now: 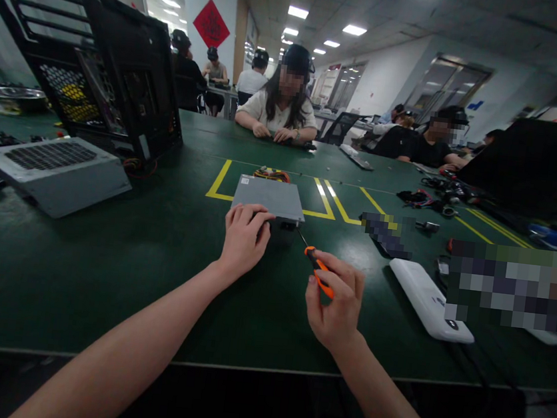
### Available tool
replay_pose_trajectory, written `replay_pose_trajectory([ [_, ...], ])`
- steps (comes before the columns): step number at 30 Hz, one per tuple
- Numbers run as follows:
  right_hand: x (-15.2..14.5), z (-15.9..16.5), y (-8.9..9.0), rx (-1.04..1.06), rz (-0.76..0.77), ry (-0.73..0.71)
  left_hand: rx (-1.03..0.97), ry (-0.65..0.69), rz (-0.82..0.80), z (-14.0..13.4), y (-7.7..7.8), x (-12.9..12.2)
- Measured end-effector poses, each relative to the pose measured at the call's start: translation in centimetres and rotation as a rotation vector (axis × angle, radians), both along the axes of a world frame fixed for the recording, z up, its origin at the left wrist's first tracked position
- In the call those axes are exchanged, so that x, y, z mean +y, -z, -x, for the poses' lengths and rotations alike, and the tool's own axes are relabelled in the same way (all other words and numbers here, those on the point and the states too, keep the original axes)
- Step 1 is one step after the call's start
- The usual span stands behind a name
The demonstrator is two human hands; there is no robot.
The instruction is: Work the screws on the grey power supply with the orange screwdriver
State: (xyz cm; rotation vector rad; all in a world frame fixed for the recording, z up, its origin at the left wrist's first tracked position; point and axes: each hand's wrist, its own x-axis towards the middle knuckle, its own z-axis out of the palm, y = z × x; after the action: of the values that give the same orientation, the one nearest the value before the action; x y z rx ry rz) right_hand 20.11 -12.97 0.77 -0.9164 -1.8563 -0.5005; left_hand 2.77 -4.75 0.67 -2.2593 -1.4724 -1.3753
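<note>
A grey computer power supply (270,197) lies on the green table in front of me, its socket side towards me and its bundle of coloured cables (272,175) at the far side. My left hand (246,235) grips its near left edge, fingers bent over the top and thumb hidden. In my right hand (336,299) is an orange and black screwdriver (319,271), pinched by the handle. Its thin shaft points up and left, the tip at the power supply's near right corner; whether it sits in a screw is too small to tell.
Left stand an open black computer case (112,76) and a second power supply (56,167). To the right lie a white power bank (429,300), a blurred phone (386,235) and cables (418,198). A person (281,95) sits across the green table (99,282).
</note>
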Motion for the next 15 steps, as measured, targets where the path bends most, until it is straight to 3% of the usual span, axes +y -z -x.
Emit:
replay_pose_trajectory([
  [11, 0.17, 0.05, 0.36, 0.029, 0.036, -0.070, 0.009, 0.004, 0.004, 0.10, -0.17, -0.14],
  [15, 0.10, -0.04, 0.30, 0.034, 0.036, 0.000, 0.010, -0.002, 0.012, 0.07, -0.13, -0.14],
])
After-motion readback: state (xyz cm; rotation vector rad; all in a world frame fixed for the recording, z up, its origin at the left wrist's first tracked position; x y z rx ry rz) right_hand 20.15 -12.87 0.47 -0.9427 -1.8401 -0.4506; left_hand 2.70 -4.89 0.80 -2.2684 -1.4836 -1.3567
